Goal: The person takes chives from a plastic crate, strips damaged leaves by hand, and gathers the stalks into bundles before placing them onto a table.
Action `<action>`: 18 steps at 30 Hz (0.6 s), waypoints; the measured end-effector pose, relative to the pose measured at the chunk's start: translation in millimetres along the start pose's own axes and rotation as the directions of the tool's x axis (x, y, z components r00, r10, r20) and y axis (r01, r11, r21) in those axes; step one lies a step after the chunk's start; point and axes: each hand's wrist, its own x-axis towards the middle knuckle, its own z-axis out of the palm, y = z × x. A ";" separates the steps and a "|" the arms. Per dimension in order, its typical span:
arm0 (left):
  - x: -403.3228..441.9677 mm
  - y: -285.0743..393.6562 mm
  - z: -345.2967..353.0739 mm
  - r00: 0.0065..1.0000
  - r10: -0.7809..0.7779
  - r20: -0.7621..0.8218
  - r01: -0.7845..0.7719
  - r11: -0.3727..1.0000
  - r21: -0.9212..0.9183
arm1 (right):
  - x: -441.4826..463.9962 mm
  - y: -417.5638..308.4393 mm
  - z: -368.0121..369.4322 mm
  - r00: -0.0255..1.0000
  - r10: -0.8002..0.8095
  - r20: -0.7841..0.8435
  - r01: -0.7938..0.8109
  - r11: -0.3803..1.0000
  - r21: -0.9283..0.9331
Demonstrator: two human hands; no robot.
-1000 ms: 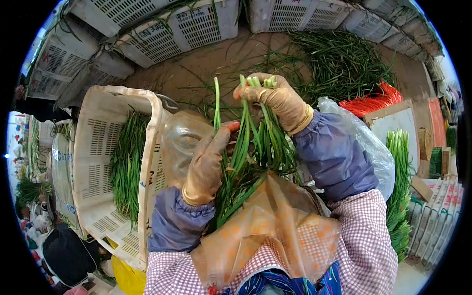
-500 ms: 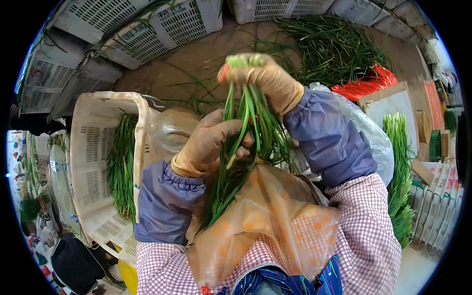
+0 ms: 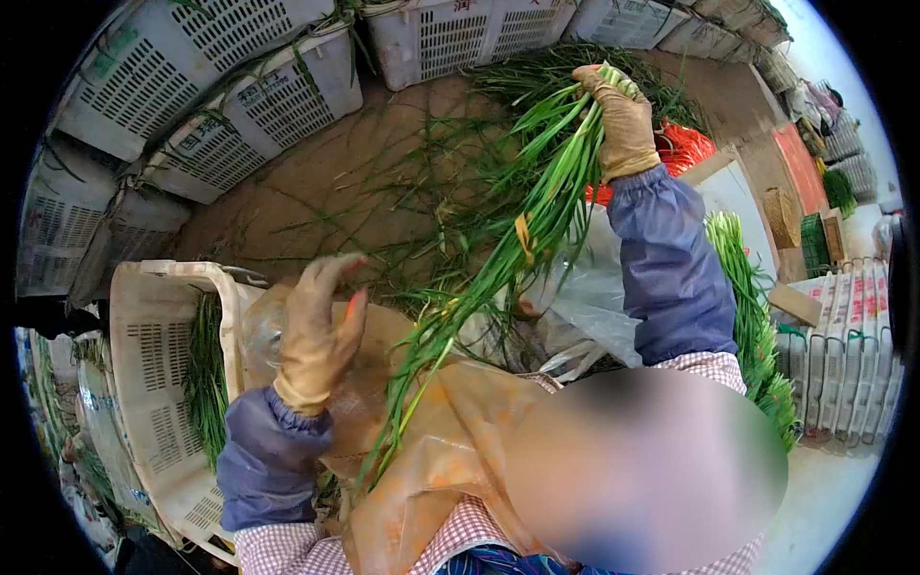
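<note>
My right hand, in a tan glove, is wrapped round the pale stem end of a bunch of garlic chives. It holds the bunch up at the upper right, and the long green leaves trail down to the left across my clear plastic apron. My left hand, gloved too and slightly smeared by motion, is raised with its fingers apart. Nothing is in it, and a gap separates it from the leaves. Beside it stands a white crate with green chives inside.
White slatted crates line the back. Loose leaves litter the brown floor, with a heap farther off. Red strips lie behind my right arm. Stacked chives and a clear plastic bag are at the right. A blurred patch hides the lower right.
My right hand has carried the bunch up and to the right. My left hand has come off the leaves and moved left, its fingers spreading. The view has shifted too.
</note>
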 end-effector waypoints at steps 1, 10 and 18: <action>15.0 12.2 -0.7 0.997 0.045 0.055 -0.041 0.997 -0.072 | -9.6 -5.2 7.3 1.000 0.024 -0.017 -0.023 1.000 0.011; 65.5 40.7 79.8 0.835 0.347 0.427 -0.333 0.936 -0.112 | -26.2 -12.7 9.1 0.982 0.183 0.055 -0.190 0.969 0.160; 41.0 -82.4 35.6 0.605 -0.127 0.786 -0.209 0.927 0.311 | -5.6 -25.2 -37.8 0.990 0.073 -0.119 -0.048 0.979 0.197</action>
